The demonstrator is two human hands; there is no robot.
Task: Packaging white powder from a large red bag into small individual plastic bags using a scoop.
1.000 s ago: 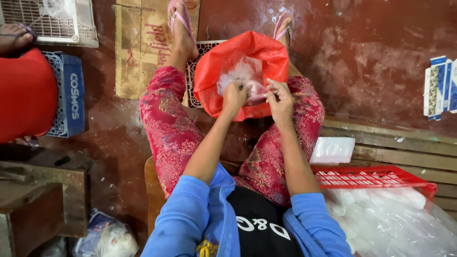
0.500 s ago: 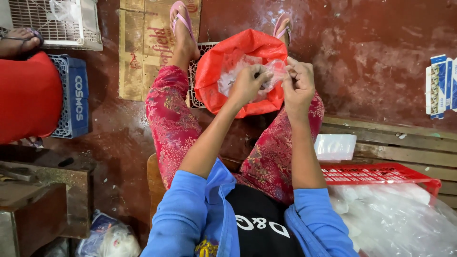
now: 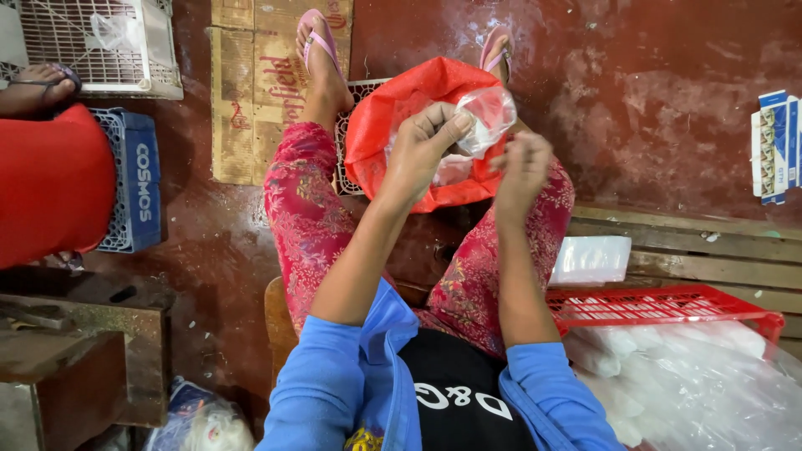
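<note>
Nearest me, on my right, a red crate (image 3: 668,305) holds a heap of clear plastic bags (image 3: 702,376), which I judge is the stock left to handle. Further out, over my lap, my left hand (image 3: 422,150) pinches a small clear bag (image 3: 487,117) while my right hand (image 3: 522,167) is curled loosely beside it, touching nothing I can make out. Beyond them the red bag (image 3: 401,108) sits open between my feet with a few pieces inside, so I reckon the work is only partly done.

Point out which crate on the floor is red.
The red crate by the person's right side, holding clear bags; the blue crate and white crate sit at left.
</note>
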